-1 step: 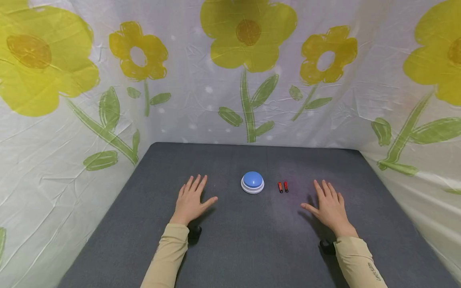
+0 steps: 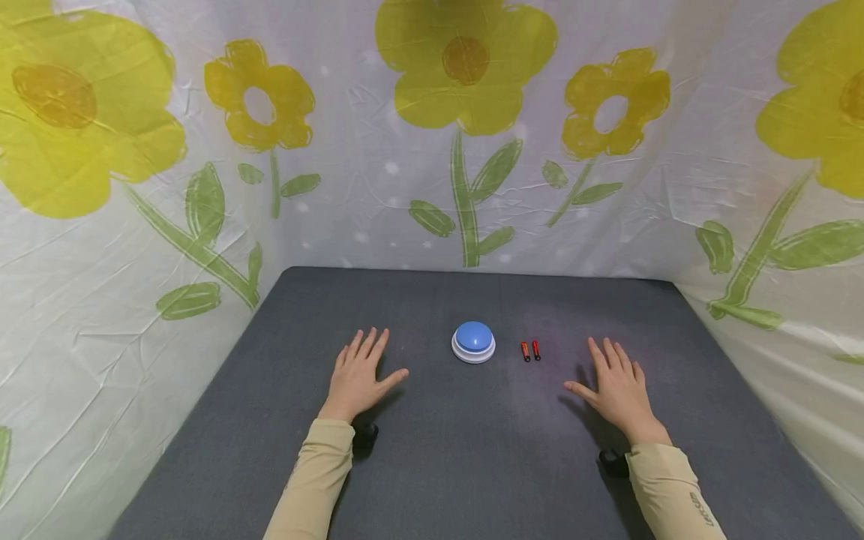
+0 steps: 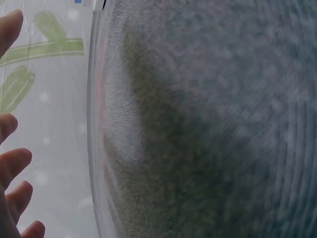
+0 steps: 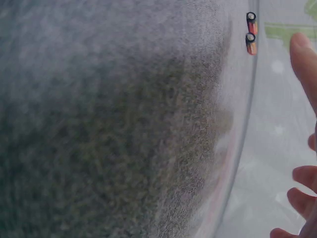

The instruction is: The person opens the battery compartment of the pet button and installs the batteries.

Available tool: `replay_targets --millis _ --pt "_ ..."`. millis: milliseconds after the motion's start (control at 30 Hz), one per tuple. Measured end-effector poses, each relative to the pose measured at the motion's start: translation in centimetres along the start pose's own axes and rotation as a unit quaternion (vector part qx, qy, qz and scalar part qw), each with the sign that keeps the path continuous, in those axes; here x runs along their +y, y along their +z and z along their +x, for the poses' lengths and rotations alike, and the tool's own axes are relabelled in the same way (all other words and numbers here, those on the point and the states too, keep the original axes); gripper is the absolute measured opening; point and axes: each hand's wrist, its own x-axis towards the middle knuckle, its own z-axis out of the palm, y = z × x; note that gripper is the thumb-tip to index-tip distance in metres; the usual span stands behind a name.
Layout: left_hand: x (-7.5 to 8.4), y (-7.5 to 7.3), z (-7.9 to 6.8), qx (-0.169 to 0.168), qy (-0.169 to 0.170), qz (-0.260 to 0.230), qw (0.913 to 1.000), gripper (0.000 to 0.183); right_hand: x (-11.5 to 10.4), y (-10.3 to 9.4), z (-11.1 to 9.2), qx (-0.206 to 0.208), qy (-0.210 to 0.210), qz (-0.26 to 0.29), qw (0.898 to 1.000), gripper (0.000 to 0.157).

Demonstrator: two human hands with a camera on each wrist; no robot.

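Note:
A blue push button on a round white base sits near the middle of the dark table. Just right of it lie two small red-and-black batteries, a left one and a right one, side by side with a narrow gap. My left hand is spread palm down to the left of the button, apart from it and holding nothing. To the right of the batteries, my right hand is likewise spread with nothing in it. In the right wrist view the batteries show beyond the cloth surface, near the thumb.
The grey-black table has its far edge against a white curtain printed with yellow flowers. More of this curtain hangs along the left and right sides. A dark wrist camera sits under the left sleeve, another under the right.

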Motion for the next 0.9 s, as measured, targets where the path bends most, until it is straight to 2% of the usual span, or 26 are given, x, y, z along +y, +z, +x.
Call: replay_targets --millis 400,633,900 --pt "-0.4 0.9 0.0 0.001 0.011 -0.022 0.9997 0.087 -0.5 0.2 0.0 -0.028 -0.007 0.024 0.999 0.09" --pt "0.1 0.9 0.5 -0.004 0.013 -0.042 0.999 0.09 -1.3 0.2 0.7 -0.016 -0.035 0.109 0.993 0.082" --pt "1.3 1.4 1.9 -0.003 0.024 -0.094 0.9953 0.091 -3.8 0.5 2.3 -0.043 -0.037 0.188 0.98 0.08"
